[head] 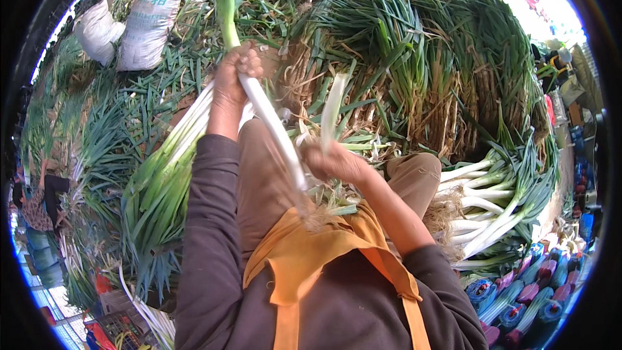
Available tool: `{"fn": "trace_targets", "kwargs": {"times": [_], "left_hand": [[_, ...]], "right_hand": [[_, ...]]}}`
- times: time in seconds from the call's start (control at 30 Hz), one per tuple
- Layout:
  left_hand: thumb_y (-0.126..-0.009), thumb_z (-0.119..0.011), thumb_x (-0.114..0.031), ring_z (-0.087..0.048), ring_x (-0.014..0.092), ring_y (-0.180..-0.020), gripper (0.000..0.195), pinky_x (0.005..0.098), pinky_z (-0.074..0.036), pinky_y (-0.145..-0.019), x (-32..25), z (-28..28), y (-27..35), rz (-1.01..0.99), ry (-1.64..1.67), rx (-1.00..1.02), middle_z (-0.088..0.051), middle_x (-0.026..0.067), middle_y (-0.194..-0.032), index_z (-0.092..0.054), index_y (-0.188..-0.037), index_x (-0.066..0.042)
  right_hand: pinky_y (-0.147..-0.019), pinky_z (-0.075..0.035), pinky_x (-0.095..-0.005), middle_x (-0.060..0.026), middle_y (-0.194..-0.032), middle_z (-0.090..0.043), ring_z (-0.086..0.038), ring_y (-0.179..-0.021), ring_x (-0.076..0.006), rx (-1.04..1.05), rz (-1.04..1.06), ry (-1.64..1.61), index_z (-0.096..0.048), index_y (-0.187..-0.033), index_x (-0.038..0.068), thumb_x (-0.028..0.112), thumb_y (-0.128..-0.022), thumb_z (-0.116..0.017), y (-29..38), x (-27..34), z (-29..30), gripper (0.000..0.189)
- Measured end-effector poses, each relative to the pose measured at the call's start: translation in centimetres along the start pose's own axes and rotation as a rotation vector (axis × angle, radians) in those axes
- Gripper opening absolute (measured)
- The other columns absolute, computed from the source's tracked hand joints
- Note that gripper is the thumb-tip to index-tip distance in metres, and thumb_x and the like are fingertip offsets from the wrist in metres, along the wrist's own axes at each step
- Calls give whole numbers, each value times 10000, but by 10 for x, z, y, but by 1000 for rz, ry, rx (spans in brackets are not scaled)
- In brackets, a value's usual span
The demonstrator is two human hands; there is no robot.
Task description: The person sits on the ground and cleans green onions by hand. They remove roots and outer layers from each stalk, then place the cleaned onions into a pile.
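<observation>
My left hand (239, 69) is closed around a long green onion (272, 116), just below where the white stalk turns green. The stalk slants down over my lap, its blurred root end (311, 216) over the orange apron (311, 248). My right hand (335, 159), blurred, is closed beside the lower stalk, with a pale strip of onion leaf (334, 102) standing up from it. Left of my thigh, a pile of green onions (170, 170) lies with white stalks under my left forearm. Several more rooted onions (476, 204) lie by my right knee.
Bundles of untrimmed green onions (388, 43) stand ahead to the right. Leaf scraps (204, 24) litter the ground. Filled white woven sacks (153, 19) bear writing. Blue-wrapped rolls (515, 296) lie at lower right. Another person (39, 209) is at the far left.
</observation>
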State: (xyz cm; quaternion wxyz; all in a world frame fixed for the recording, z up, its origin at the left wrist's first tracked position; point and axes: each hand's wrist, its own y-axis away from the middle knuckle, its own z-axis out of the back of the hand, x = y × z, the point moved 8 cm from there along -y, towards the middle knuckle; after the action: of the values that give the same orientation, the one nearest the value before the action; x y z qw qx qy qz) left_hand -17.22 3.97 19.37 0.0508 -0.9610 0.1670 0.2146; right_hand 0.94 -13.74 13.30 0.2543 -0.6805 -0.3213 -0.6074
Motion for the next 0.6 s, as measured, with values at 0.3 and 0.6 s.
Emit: {"fn": "trace_targets", "kwargs": {"times": [0.3, 0.6], "left_hand": [[-854, -639, -58, -424, 73, -466, 235, 245, -377, -472, -153, 95, 4, -267, -311, -434, -444, -43, -573, -451, -728, -120], [-793, -737, -47, -510, 190, -467, 190, 347, -458, -438, -50, 70, 22, -483, -527, -812, -524, 67, -593, -554, -832, -11]], "right_hand": [[-673, -507, -378, -188, -816, -661, -639, -742, -312, -35, -792, 694, -673, -1016, 57, 148, -778, -725, 277, -45, -15, 260], [-800, -537, -381, -218, -1118, -626, -653, -907, -279, -555, 44, 683, -511, -1334, 68, 169, -801, -744, 61, 19, 5, 590]]}}
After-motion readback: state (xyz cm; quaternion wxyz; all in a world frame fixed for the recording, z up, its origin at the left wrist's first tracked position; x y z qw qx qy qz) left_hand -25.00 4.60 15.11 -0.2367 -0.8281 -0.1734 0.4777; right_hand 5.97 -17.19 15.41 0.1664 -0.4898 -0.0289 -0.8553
